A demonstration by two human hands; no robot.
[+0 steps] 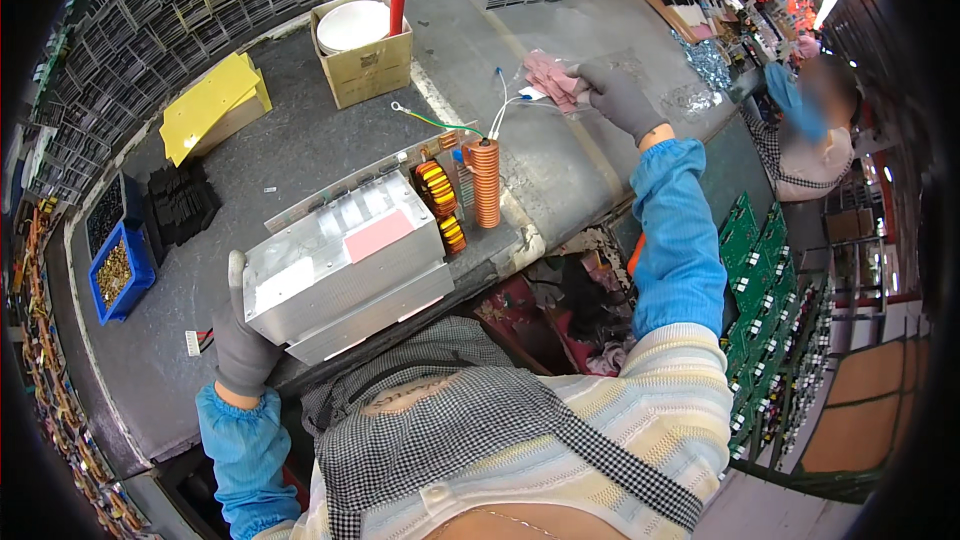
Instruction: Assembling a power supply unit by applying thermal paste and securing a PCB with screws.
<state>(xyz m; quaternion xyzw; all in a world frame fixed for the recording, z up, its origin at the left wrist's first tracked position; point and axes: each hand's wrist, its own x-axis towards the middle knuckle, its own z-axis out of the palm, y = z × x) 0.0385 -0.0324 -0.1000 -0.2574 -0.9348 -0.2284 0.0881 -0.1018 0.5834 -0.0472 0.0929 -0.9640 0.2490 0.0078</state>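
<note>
Shows satin-smooth, bare metal on the ribbed housing (365,295), with matt paper in its pink label (378,237). Shines coppery and ridged on the coil (486,185). Looks soft and crumpled in the pink rag (552,78), matt on the grey gloves (620,100), plain cardboard in the box (372,75), hard plastic in the blue bin (130,302), dull and scuffed on the tabletop (335,150).

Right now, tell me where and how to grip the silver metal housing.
Probably best by the left end of the silver metal housing, coming from the left: that end is straight-edged and the left hand is against it, whereas the copper coil and black-and-yellow toroidal coils crowd the right end.
</note>
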